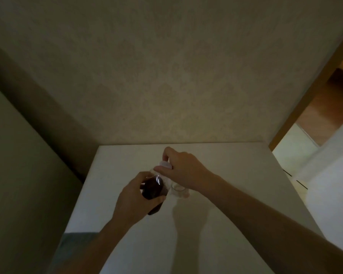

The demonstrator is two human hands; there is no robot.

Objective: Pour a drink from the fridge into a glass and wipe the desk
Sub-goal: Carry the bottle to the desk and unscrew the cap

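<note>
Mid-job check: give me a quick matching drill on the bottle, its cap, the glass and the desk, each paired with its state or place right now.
Column one:
1. bottle
2. cap
3. glass
4. desk

Column two:
A. white, pinched by the right hand
B. clear, standing under the right wrist
C. dark liquid inside, gripped by the left hand
D. pale surface against the wall

Pairs: 1-C, 2-A, 3-B, 4-D
</note>
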